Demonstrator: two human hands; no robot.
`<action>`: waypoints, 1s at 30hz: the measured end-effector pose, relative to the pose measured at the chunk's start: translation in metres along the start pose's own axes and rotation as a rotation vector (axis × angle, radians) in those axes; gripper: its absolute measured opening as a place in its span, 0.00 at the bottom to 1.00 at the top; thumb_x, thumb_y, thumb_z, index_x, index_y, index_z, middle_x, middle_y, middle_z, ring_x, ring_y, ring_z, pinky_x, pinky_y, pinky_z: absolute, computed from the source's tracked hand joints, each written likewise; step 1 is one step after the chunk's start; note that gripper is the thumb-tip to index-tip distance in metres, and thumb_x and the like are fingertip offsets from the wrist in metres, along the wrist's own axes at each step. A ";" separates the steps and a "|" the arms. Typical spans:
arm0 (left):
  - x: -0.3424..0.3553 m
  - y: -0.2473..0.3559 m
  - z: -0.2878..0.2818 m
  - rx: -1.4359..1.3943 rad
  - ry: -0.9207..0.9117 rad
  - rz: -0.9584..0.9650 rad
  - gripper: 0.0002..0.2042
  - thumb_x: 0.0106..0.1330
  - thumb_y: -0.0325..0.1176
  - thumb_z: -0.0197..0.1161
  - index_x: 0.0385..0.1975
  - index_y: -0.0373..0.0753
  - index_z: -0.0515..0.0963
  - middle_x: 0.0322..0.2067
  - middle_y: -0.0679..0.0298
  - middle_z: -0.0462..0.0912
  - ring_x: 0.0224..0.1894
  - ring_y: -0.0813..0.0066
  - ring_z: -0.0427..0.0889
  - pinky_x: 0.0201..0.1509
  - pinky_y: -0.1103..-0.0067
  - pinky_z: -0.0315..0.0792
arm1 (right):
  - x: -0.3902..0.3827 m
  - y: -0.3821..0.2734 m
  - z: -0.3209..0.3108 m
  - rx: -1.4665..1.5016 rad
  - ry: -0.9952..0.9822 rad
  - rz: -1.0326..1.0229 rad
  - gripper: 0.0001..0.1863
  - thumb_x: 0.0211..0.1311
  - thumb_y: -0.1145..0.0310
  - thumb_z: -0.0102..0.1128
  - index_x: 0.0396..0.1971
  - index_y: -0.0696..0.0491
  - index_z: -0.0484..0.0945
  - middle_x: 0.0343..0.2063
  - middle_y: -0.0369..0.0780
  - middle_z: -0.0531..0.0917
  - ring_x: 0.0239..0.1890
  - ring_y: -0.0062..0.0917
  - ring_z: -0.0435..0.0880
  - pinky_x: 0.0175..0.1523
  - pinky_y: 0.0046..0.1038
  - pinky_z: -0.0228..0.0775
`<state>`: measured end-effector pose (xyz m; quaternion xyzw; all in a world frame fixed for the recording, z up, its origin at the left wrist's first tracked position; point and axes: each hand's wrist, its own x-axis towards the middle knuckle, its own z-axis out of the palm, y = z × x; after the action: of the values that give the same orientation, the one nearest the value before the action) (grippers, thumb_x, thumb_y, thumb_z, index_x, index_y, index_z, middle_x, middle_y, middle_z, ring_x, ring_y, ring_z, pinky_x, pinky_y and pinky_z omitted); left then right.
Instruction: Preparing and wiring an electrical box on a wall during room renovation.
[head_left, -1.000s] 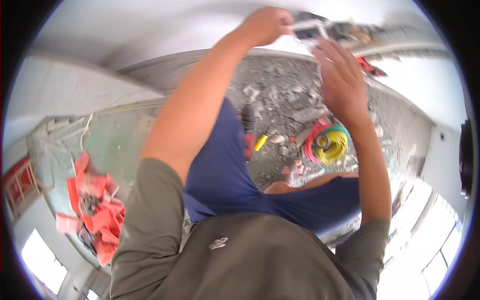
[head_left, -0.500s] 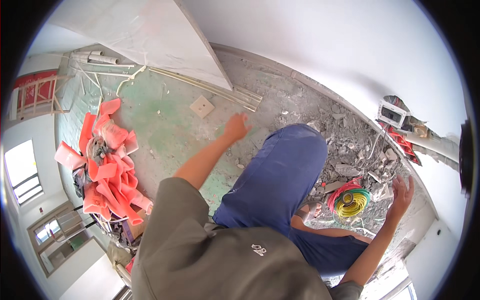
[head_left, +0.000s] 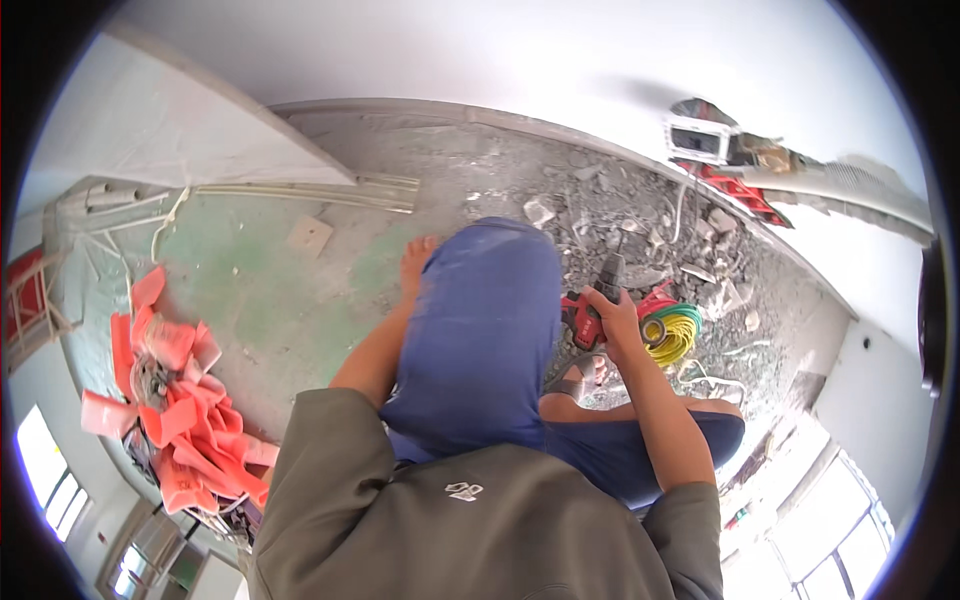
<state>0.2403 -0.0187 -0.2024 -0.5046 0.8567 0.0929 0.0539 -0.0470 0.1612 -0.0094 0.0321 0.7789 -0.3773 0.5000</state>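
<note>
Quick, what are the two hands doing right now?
Left hand: open, flat near the blue trouser knee, holding nothing.
Right hand: closed on a red power drill, beside coiled wire.

Bright daylight from windows point(head_left: 830, 520) (blown out lower right); fisheye bends edges, black rim.

the right hand point(head_left: 618, 318) grips a red and black power drill point(head_left: 590, 312) beside coiled yellow and green wire point(head_left: 672, 333) on rubble. the left hand point(head_left: 415, 262) rests by the raised knee, above the green floor point(head_left: 250, 290).
</note>
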 end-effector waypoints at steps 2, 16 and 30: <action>0.004 -0.011 -0.002 -0.082 -0.014 -0.005 0.18 0.61 0.38 0.66 0.50 0.41 0.73 0.40 0.61 0.78 0.43 0.66 0.78 0.44 0.71 0.75 | 0.002 0.000 -0.012 -0.091 -0.087 -0.021 0.29 0.52 0.53 0.74 0.44 0.60 0.77 0.38 0.43 0.84 0.38 0.26 0.83 0.45 0.30 0.75; -0.036 -0.096 -0.018 -0.509 -0.189 -0.130 0.13 0.64 0.36 0.67 0.44 0.41 0.74 0.33 0.64 0.76 0.37 0.70 0.77 0.40 0.74 0.73 | -0.024 -0.032 0.040 -0.089 -0.368 -0.164 0.24 0.52 0.54 0.72 0.39 0.58 0.79 0.33 0.41 0.85 0.34 0.24 0.83 0.42 0.30 0.75; 0.007 -0.190 -0.133 -0.865 -0.096 -0.438 0.09 0.66 0.34 0.67 0.38 0.41 0.74 0.27 0.66 0.75 0.31 0.74 0.76 0.35 0.77 0.73 | 0.009 -0.154 0.129 -0.471 -0.232 -0.575 0.31 0.48 0.40 0.71 0.31 0.58 0.84 0.29 0.47 0.86 0.34 0.37 0.87 0.42 0.37 0.76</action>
<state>0.4036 -0.1430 -0.0937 -0.6442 0.6099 0.4499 -0.1030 -0.0202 -0.0315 0.0413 -0.3459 0.7597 -0.3143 0.4521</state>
